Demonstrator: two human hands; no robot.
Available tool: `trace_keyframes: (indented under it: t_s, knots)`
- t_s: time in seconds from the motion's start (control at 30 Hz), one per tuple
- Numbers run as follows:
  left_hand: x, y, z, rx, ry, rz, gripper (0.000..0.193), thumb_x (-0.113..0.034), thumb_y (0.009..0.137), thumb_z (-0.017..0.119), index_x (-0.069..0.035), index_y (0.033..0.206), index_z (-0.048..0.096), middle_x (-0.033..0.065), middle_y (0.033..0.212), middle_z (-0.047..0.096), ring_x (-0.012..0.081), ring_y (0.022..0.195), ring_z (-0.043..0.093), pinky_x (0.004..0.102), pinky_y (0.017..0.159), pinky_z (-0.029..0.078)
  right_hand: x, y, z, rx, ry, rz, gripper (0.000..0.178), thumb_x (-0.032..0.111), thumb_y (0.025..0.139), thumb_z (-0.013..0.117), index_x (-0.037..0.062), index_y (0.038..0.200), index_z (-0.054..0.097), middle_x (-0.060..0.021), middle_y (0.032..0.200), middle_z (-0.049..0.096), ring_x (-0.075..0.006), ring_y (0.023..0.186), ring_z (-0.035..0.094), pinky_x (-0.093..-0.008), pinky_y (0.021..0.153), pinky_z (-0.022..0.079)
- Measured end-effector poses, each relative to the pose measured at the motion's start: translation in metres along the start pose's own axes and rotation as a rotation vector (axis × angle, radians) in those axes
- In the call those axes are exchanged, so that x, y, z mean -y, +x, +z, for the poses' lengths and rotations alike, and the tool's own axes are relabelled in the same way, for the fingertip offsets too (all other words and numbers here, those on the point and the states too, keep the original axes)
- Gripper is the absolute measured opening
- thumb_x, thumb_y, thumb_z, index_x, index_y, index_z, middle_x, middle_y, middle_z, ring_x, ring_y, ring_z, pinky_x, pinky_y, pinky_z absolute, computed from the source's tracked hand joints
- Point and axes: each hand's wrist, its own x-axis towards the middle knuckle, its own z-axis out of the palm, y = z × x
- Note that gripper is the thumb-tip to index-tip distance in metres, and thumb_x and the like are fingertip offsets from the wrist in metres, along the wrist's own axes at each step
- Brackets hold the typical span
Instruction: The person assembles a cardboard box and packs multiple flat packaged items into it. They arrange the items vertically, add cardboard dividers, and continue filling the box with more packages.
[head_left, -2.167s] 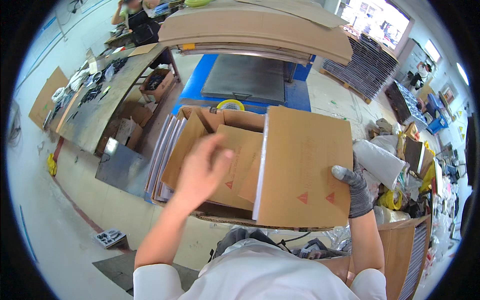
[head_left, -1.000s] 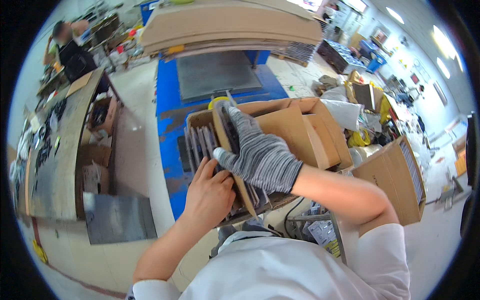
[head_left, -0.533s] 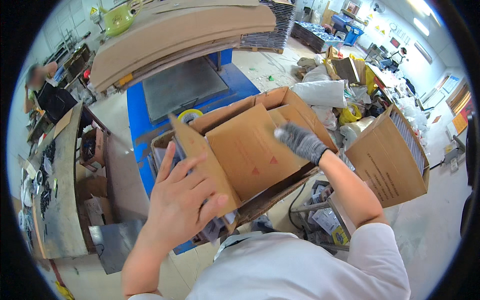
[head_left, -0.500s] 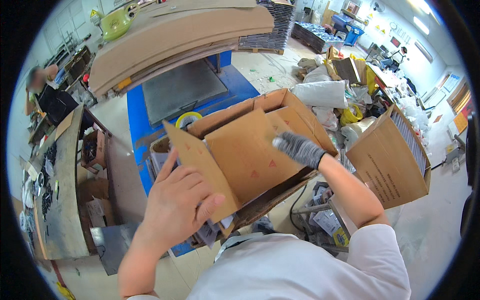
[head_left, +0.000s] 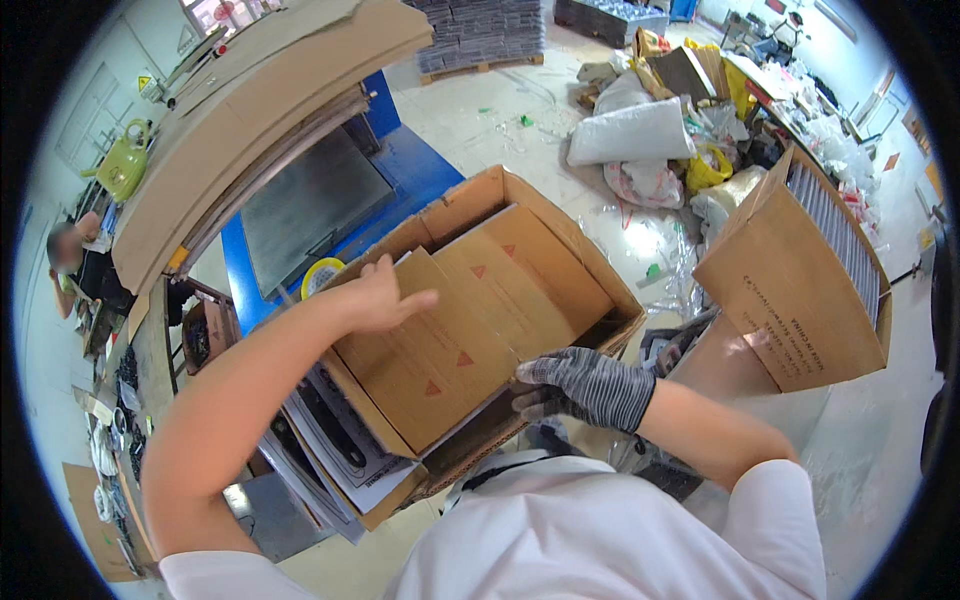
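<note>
Before me a brown cardboard box (head_left: 625,290) stands without a lid. Inside it lie flat cardboard pieces (head_left: 455,365) marked with red triangles. My bare left hand (head_left: 378,297) reaches over the far left part of these pieces, thumb and fingers apart, holding nothing. A grey and black striped glove covers my right hand (head_left: 590,388). Its slightly bent fingers are spread beside the near right edge of the cardboard; whether they touch it is unclear. Printed sheets (head_left: 345,450) stick out along the box's left side.
A blue machine (head_left: 405,160) with a dark plate is beyond the box, and stacked cardboard (head_left: 300,110) is at upper left. A second carton (head_left: 790,290) stands at right. Bags and scrap (head_left: 640,140) lie behind it. A person (head_left: 85,255) is at far left.
The cardboard flap that stood up at the left now lies flat. My left hand has moved forward over it, and my right hand has drawn back to the near edge. The view has shifted.
</note>
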Motion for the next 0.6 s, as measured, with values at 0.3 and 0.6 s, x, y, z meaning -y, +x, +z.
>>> trace_keyframes:
  t_s: [0.3, 0.6]
  knots:
    - [0.063, -0.064, 0.033, -0.156, -0.235, 0.233, 0.076, -0.038, 0.094, 0.054, 0.005, 0.146, 0.018, 0.0284, 0.149, 0.024, 0.0367, 0.141, 0.025, 0.0406, 0.116, 0.023, -0.029, 0.028, 0.032, -0.009, 0.234, 0.235, 0.017, 0.024, 0.094, 0.060, 0.0087, 0.099, 0.057, -0.0053, 0.084, 0.057, -0.0167, 0.071, 0.057, -0.0279, 0.063, 0.053]
    - [0.039, 0.053, -0.001, 0.263, -0.445, -0.048, 0.080, -0.062, 0.097, 0.031, 0.004, 0.142, 0.035, 0.0180, 0.147, 0.039, 0.0304, 0.133, 0.040, 0.0345, 0.112, 0.028, -0.042, 0.079, 0.042, -0.017, 0.000, 0.283, 0.070, 0.046, 0.090, 0.061, 0.0028, 0.141, 0.040, -0.0175, 0.147, 0.039, -0.0309, 0.133, 0.039, -0.0456, 0.106, 0.035]
